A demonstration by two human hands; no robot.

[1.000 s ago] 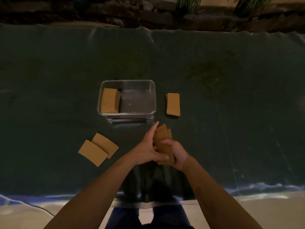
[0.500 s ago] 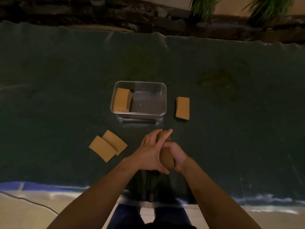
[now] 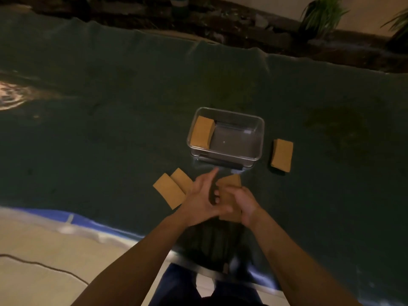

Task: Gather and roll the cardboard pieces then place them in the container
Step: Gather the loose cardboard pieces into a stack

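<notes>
Both hands meet just in front of the clear plastic container [image 3: 260, 138]. My right hand [image 3: 245, 203] grips a brown cardboard piece [image 3: 230, 183], whose top edge sticks out above the fingers. My left hand [image 3: 202, 198] presses against the same cardboard from the left, index finger stretched toward the container. One rolled cardboard [image 3: 202, 132] leans in the container's left end. Another curled piece [image 3: 282, 155] lies on the cloth right of the container. Two flat overlapping pieces [image 3: 169, 191] lie left of my left hand.
A dark green cloth [image 3: 110, 129] covers the table. Its near edge shows blue and white [image 3: 77, 221] at lower left, with tiled floor and a cable [image 3: 44, 265] below. Rocks and plants [image 3: 320, 16] line the far side. My legs [image 3: 187, 288] are under the table edge.
The camera view swung left, shifting the scene to the right. My hands closed further around the cardboard and the left fingers spread over it; the piece looks more curled than before.
</notes>
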